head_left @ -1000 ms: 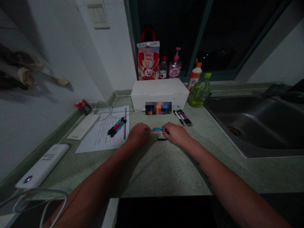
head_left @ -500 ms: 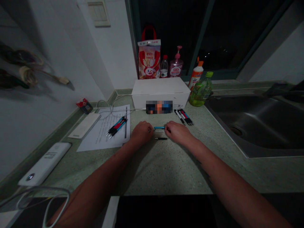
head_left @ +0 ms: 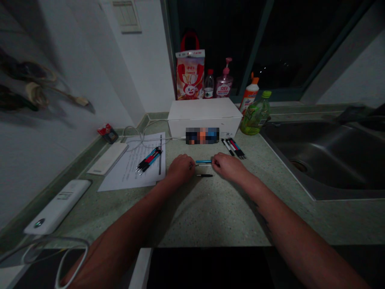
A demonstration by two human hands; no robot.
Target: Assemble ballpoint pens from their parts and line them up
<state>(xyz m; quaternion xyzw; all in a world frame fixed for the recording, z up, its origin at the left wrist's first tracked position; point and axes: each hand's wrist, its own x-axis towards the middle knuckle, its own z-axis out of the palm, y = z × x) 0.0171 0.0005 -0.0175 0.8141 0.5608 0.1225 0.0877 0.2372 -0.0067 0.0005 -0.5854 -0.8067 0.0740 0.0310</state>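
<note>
The countertop point(head_left: 228, 216) is pale green with dark speckles. One pen point(head_left: 203, 161) is bright blue, another point(head_left: 204, 175) black. The paper point(head_left: 132, 168) is white, its bundled pens point(head_left: 148, 159) blue, red and black. The bag point(head_left: 190, 74) is red-and-white with a cartoon print.

Both bare hands point(head_left: 207, 166) low, palms down, forearms angled inward, fingertips nearly meeting

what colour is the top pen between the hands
Bright blue, best seen in the head view: the slim blue pen lies beside the right hand.
</note>
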